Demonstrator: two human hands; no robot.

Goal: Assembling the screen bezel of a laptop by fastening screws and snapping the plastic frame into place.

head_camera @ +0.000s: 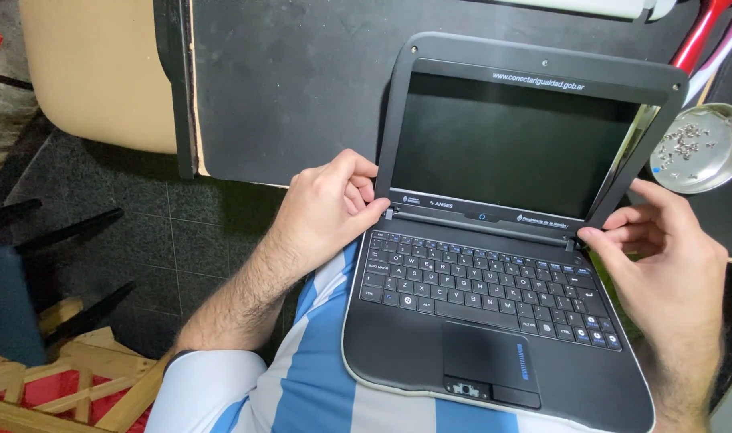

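Note:
A small dark laptop (494, 313) rests on my lap, lid up, with its dark screen (502, 140) leaning against a black table. My left hand (330, 204) pinches the lower left corner of the screen bezel by the left hinge. My right hand (670, 265) holds the lower right corner of the bezel at the right hinge, where the bezel looks lifted slightly off the screen's right edge.
A round metal dish (702, 148) with several small screws sits on the black table (294, 80) at the right. A beige chair (97, 72) stands at the upper left. Wooden slats (69, 377) lie on the dark tiled floor at the lower left.

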